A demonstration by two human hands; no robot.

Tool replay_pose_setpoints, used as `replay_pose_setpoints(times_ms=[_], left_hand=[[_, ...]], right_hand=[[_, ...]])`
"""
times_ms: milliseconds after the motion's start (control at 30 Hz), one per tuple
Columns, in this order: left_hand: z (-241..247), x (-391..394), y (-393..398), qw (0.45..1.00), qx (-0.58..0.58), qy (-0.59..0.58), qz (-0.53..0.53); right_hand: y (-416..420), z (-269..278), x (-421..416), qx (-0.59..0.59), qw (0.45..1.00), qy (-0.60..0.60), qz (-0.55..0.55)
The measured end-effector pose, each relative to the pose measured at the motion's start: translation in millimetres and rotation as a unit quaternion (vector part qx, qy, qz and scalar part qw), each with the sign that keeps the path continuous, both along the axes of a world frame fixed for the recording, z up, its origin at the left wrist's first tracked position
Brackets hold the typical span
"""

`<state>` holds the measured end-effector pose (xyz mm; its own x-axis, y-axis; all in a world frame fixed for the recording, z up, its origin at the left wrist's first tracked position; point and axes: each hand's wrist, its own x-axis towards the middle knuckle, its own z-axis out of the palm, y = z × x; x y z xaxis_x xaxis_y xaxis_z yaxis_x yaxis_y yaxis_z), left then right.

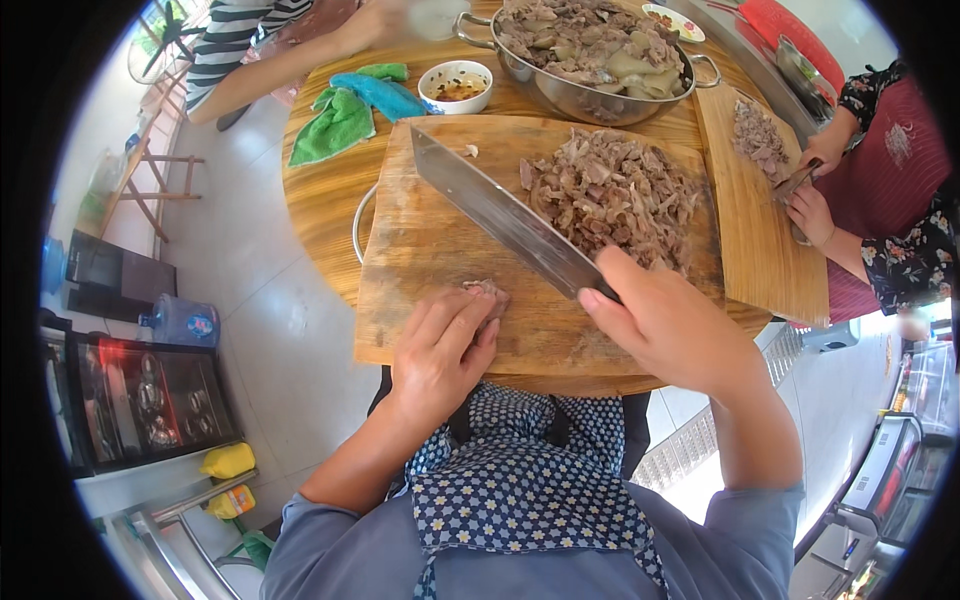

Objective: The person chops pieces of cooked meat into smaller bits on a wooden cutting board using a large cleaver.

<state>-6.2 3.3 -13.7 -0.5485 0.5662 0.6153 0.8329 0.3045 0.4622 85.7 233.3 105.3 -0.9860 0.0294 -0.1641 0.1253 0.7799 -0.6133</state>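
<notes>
My right hand (652, 315) grips a broad-bladed cleaver (510, 217), its blade slanting up and left above the wooden cutting board (435, 225); the handle is hidden in my fist. Near the board's front edge, my left hand (442, 345) presses on a small piece of cooked meat (491, 291), its fingers curled over it. A heap of chopped cooked meat (615, 195) lies on the board's right half, beyond the cleaver. A small whitish scrap (470, 151) sits near the board's far edge.
Beyond the board stand a two-handled steel pan (577, 97) heaped with meat and a white bowl (455, 105) of sauce. Green and blue cloths (337, 124) lie left of the bowl. At right, a co-worker's hands (814, 202) cut meat on another board (765, 262); another person's arm (300, 64) reaches in top left.
</notes>
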Motion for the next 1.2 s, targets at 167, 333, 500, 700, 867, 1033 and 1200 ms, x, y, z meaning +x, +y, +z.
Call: replay_pose_setpoints(times_ms=[167,333,500,700,867,1033,1200], left_hand=[[-2,1,-1,1.0,0.007,0.014,-0.005],[-4,0,-3,1.0,-0.012,0.011,-0.013],[-5,-3,-5,0.999,-0.027,0.014,-0.015],[-3,-4,-4,0.999,-0.032,-0.008,-0.017],[1,-3,-3,0.999,-0.015,-0.035,-0.012],[0,-5,-6,0.999,-0.008,-0.033,-0.018],[1,-4,-5,1.0,-0.011,-0.02,-0.01]], right_hand=[[-19,8,38,0.048,0.997,0.056,0.037],[-28,-2,51,0.067,0.991,0.063,0.102],[-20,4,60,0.082,0.99,0.01,0.11],[-19,26,64,0.077,0.99,-0.089,0.078],[-17,22,44,0.055,0.99,-0.098,0.09],[-20,12,9,0.012,0.989,-0.105,0.102],[-34,-11,-31,-0.011,0.992,-0.01,0.128]])
